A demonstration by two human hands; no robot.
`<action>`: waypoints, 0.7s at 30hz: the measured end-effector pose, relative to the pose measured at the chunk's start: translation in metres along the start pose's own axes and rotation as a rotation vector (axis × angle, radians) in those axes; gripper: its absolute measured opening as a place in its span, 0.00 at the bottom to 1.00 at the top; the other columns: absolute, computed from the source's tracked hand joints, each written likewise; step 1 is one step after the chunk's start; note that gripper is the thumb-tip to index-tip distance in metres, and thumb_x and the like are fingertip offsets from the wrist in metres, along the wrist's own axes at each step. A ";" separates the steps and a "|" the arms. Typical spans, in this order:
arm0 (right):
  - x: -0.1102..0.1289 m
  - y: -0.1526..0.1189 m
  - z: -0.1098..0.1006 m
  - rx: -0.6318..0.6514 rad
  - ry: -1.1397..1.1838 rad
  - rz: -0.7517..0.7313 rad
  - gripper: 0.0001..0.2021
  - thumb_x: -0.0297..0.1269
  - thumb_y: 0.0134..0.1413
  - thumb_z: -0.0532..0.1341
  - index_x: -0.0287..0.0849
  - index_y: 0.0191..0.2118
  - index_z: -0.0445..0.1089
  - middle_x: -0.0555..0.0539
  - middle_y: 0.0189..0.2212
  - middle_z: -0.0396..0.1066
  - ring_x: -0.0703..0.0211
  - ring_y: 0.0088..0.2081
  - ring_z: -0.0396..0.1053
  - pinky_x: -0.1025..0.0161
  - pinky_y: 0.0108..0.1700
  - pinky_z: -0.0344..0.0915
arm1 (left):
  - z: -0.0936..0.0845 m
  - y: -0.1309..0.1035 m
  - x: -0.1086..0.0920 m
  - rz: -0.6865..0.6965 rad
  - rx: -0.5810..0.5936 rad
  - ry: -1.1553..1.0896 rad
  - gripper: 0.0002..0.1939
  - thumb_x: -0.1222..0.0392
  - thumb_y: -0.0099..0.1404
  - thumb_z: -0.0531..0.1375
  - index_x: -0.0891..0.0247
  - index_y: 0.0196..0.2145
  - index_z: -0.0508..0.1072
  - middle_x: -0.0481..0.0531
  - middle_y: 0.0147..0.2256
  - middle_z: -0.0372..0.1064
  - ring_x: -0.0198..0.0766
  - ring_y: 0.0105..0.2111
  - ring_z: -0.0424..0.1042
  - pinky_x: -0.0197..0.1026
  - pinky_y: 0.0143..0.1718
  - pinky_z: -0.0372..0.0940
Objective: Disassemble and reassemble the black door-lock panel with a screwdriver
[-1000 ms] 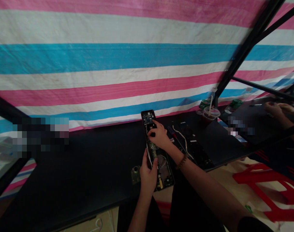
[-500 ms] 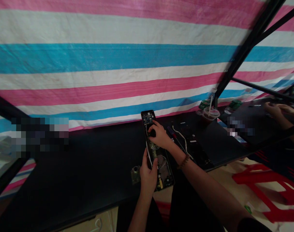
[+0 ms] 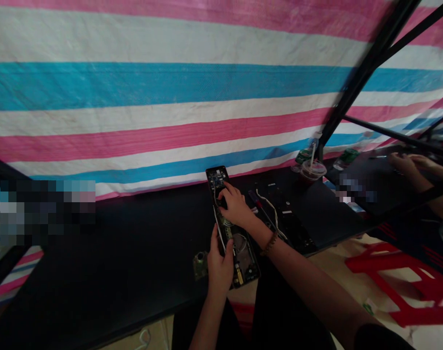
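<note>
A long, narrow black casing lies open at the table's front edge, with circuit boards, thin wires and a brass-coloured cylindrical part inside. My left hand grips its left side, thumb over the edge and fingers along the outside. Over the upper half of the casing is my right hand, its fingers curled together near the circuit board. Whatever those fingertips hold is too dark and small to make out. A white wire runs along the casing's left edge.
Left of the casing lies a small plate with a round hole. To the right are a screwdriver, a white cable and a dark panel. A drink cup stands farther back. Another person's hands work at far right, above a red stool.
My right fingers have shifted slightly over the board, the index finger reaching a bit farther up. My left hand keeps its hold on the casing. The whole view has shifted a little.
</note>
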State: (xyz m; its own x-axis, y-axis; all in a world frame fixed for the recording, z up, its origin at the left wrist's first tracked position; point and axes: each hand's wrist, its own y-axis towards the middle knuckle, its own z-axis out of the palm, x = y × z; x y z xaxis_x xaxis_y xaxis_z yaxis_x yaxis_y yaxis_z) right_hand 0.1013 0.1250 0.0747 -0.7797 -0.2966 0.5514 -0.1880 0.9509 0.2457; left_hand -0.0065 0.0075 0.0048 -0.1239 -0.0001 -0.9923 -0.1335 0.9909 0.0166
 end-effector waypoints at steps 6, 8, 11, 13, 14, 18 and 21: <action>0.001 0.001 -0.007 -0.065 0.009 -0.042 0.19 0.27 0.52 0.63 0.45 0.50 0.68 0.38 0.66 0.54 0.39 0.65 0.53 0.40 0.56 0.59 | 0.001 -0.003 0.000 0.030 -0.011 0.026 0.31 0.48 0.73 0.53 0.59 0.69 0.54 0.60 0.60 0.69 0.47 0.57 0.72 0.48 0.56 0.67; 0.004 0.000 -0.011 -0.145 -0.002 -0.078 0.17 0.26 0.55 0.62 0.45 0.50 0.70 0.39 0.63 0.58 0.42 0.64 0.55 0.43 0.57 0.58 | 0.002 -0.005 0.002 0.077 -0.048 0.062 0.29 0.49 0.73 0.53 0.58 0.67 0.56 0.60 0.61 0.67 0.47 0.59 0.70 0.48 0.57 0.65; 0.010 -0.006 -0.012 -0.143 -0.038 -0.158 0.13 0.26 0.59 0.60 0.44 0.48 0.73 0.41 0.53 0.68 0.47 0.55 0.62 0.49 0.54 0.60 | 0.003 -0.007 0.006 0.168 -0.118 0.111 0.26 0.50 0.73 0.54 0.59 0.65 0.60 0.62 0.63 0.64 0.48 0.61 0.67 0.50 0.60 0.62; 0.012 -0.012 -0.008 -0.092 -0.056 -0.204 0.13 0.26 0.60 0.60 0.42 0.49 0.74 0.41 0.48 0.70 0.49 0.51 0.65 0.51 0.52 0.60 | 0.003 -0.010 0.009 0.225 -0.167 0.122 0.24 0.51 0.73 0.54 0.61 0.63 0.62 0.64 0.63 0.63 0.48 0.61 0.67 0.51 0.59 0.63; 0.012 -0.015 -0.005 -0.071 -0.061 -0.219 0.14 0.25 0.60 0.60 0.42 0.50 0.74 0.42 0.46 0.71 0.50 0.50 0.65 0.52 0.52 0.61 | 0.004 -0.011 0.011 0.256 -0.193 0.125 0.24 0.52 0.72 0.55 0.61 0.62 0.63 0.64 0.62 0.64 0.48 0.60 0.68 0.51 0.59 0.63; 0.009 -0.024 0.006 -0.021 -0.024 -0.248 0.17 0.25 0.61 0.60 0.41 0.55 0.72 0.43 0.43 0.73 0.51 0.47 0.68 0.54 0.52 0.63 | 0.003 -0.018 0.012 0.414 -0.269 0.157 0.19 0.55 0.71 0.57 0.61 0.57 0.68 0.62 0.54 0.71 0.47 0.55 0.70 0.52 0.57 0.65; 0.004 -0.021 0.009 -0.019 0.047 -0.288 0.19 0.26 0.61 0.61 0.41 0.58 0.70 0.43 0.43 0.74 0.52 0.48 0.70 0.54 0.53 0.64 | 0.002 -0.021 0.008 0.521 -0.267 0.196 0.16 0.58 0.72 0.56 0.60 0.56 0.69 0.61 0.54 0.71 0.46 0.55 0.70 0.52 0.57 0.65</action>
State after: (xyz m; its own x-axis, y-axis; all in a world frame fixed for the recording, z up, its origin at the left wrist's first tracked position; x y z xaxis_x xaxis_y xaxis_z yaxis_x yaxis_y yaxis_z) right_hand 0.0971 0.1042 0.0648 -0.6673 -0.5581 0.4933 -0.3861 0.8255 0.4117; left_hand -0.0027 -0.0128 -0.0040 -0.4137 0.4251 -0.8051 -0.2453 0.7995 0.5482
